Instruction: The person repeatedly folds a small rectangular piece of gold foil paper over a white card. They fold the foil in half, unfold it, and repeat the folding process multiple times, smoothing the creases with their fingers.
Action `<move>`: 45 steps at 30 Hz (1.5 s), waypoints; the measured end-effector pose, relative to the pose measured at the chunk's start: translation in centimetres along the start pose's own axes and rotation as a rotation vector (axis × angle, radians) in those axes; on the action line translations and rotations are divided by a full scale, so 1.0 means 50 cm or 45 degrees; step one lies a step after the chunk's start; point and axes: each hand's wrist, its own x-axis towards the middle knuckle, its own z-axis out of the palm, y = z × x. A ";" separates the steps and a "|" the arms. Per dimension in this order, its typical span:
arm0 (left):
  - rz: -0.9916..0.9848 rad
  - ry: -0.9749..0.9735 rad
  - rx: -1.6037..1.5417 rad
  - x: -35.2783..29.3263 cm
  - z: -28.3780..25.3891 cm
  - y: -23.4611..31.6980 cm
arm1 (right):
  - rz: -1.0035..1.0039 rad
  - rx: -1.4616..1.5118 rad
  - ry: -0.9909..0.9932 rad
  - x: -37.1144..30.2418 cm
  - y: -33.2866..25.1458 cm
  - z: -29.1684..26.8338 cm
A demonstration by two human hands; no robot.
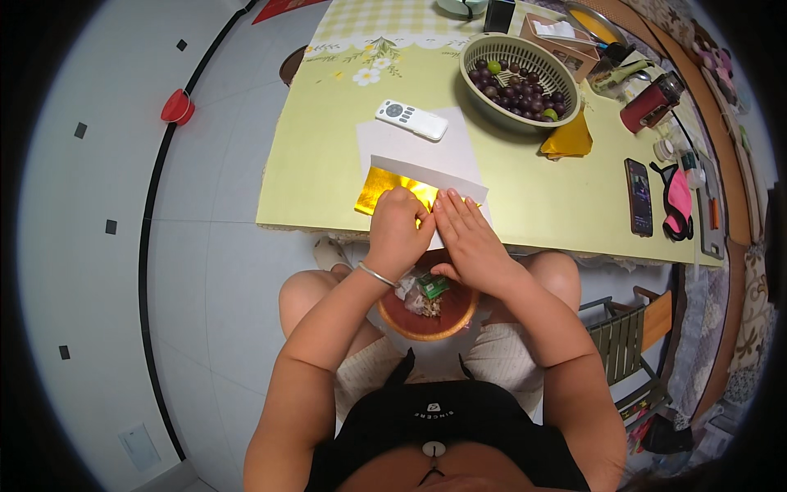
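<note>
Foil: under both hands — fold seemingly unfinished.
Left hand: curled over foil, grip hidden.
Right hand: flat on foil, clamping nothing.
Gold piece: beyond right hand — apparently already folded.

Our left hand and right hand hide part of the gold foil, and we cannot tell whether the left's curled fingertips pinch it. The upper edge cuts off a pale green bowl and a red object. We find the phone screen's details and the bin scraps too small to identify.
</note>
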 end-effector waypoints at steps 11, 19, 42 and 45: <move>0.378 -0.151 0.150 0.007 -0.116 -0.059 | -0.044 0.039 -0.154 -0.002 -0.006 -0.032; 0.515 -0.176 0.359 -0.012 -0.157 -0.089 | -0.163 0.198 -0.154 -0.006 0.054 -0.057; 0.042 -0.128 -0.084 -0.019 -0.132 -0.072 | 0.176 0.441 0.575 0.075 -0.047 0.028; -0.037 -0.133 -0.183 -0.026 -0.121 -0.103 | 0.226 0.473 0.583 0.077 -0.048 0.034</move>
